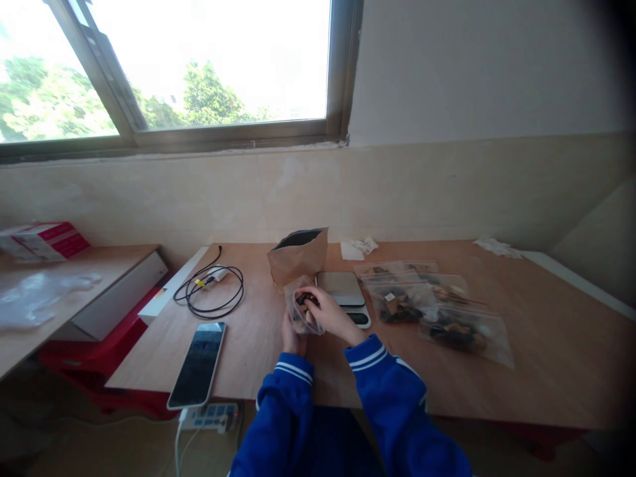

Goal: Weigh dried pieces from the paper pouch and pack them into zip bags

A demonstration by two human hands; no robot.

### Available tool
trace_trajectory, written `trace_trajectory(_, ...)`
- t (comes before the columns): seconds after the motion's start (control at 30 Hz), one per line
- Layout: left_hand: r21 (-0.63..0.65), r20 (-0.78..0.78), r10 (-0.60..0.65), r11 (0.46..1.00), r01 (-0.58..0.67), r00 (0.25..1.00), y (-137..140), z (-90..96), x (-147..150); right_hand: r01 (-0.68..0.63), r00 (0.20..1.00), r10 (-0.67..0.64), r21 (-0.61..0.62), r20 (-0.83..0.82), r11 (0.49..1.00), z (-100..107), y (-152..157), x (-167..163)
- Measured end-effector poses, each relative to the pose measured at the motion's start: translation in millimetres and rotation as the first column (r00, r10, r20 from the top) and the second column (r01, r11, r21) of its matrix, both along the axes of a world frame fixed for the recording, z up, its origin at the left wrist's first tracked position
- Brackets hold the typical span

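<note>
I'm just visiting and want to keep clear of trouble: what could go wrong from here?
The right hand reaches into the clear bag that the left hand holds, so dark pieces might spill. The phone lies at the table's near edge, a white cable hanging below it; a tug could pull it off. The paper bag stands open just beyond the hands and might tip if bumped.

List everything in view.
Tables: two, brown, centre and left
Pouch: one, brown, centre
Scale: one, silver, centre
Open bag: one, clear, centre
Filled bags: several, clear, right
Scraps: several, white, rear
Phone: one, black screen, front left
Cable: one, black, left
Power strip: one, blue, below phone
Box: one, white/red, left
Plastic: one, clear, left
Furniture: unclear, red, underneath
Window: one, brown frame, above
Sleeves: two, blue, foreground
Left hand: one, holding bag
Right hand: one, inside bag
</note>
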State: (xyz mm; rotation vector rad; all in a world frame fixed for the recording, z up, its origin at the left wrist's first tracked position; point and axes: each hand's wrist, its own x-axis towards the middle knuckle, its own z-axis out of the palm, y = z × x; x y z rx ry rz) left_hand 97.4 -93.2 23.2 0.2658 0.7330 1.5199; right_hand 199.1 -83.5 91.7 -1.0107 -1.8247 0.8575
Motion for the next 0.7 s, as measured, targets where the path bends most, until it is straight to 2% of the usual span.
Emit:
trace_trajectory(0.13,0.042,-0.027,0.032,0.999,-0.031,0.999,0.2,1.7,1.1,0.018,1.000,-0.018,0.003,-0.010,1.000,-1.4,5.8,0.2)
trace_trajectory(0.27,0.092,-0.057,0.061,0.994,-0.055,0.997,2.2,0.5,1.8,0.032,0.997,-0.031,-0.005,0.065,0.999,-1.0,9.3,-0.7)
trace_trajectory(0.53,0.081,0.006,0.020,0.997,-0.020,1.000,1.9,-2.3,2.4,0.038,0.975,-0.058,0.097,0.217,0.995,-15.1,13.1,-11.1)
trace_trajectory(0.7,0.096,-0.013,0.017,0.995,-0.016,1.000,2.9,-3.0,1.7,0.007,0.983,-0.026,0.103,0.182,0.995,-15.9,12.6,-10.2)
